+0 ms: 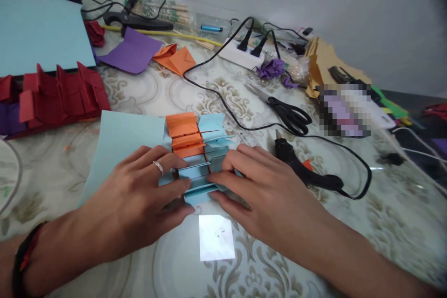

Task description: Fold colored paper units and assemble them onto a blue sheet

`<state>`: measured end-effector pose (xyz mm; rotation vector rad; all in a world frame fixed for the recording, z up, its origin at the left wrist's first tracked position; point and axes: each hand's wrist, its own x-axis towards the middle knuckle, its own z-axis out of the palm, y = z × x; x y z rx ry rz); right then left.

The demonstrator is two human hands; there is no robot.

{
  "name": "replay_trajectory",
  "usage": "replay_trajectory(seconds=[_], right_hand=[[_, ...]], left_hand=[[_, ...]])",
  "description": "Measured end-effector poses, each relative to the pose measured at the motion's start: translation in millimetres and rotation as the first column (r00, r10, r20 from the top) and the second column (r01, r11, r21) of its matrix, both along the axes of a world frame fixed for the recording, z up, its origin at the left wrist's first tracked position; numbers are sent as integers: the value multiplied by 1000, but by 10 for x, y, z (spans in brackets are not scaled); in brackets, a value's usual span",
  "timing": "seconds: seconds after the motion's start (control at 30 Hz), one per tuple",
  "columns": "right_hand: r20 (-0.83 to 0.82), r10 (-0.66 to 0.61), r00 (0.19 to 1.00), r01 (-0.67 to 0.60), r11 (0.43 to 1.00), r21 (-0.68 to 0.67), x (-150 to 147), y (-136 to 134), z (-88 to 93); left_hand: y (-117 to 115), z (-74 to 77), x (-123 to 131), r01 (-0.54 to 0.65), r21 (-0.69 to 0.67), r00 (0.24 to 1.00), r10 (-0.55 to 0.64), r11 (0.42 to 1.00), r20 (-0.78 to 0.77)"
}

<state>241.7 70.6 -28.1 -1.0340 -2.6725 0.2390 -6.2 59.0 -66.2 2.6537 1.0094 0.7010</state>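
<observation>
Folded paper boxes in light blue (194, 172) and orange (182, 125) stand joined in a block at the middle of the table. My left hand (150, 191), with a ring on one finger, grips the block's near left side. From the right, my right hand (247, 181) pinches the light blue boxes, its fingertips at the near end. Both hands have bent fingers and hide parts of the block. A light blue sheet (129, 135) lies flat beside it, partly under my left hand. A black glue gun (296, 163) rests right of my right hand.
Black-handled scissors (282, 109) lie behind the glue gun. Its cord loops across the table to a white power strip (240, 53). Red folded boxes (63, 98) stand at left. Purple paper (132, 51), an orange folded piece (176, 59) and brown paper (323, 67) lie toward the back.
</observation>
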Motion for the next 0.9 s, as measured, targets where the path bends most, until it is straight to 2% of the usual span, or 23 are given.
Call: replay_trajectory(seconds=[0.27, 0.67, 0.9], right_hand=[[-8, 27, 1000, -27, 999, -32, 26, 16, -23], [8, 46, 999, -46, 999, -2, 40, 27, -63], [-33, 58, 998, -58, 998, 8, -8, 1, -42]], left_hand=[[13, 28, -4, 20, 27, 1000, -20, 999, 3], [20, -1, -32, 25, 44, 1000, -26, 999, 15], [34, 111, -16, 26, -49, 997, -23, 998, 71]])
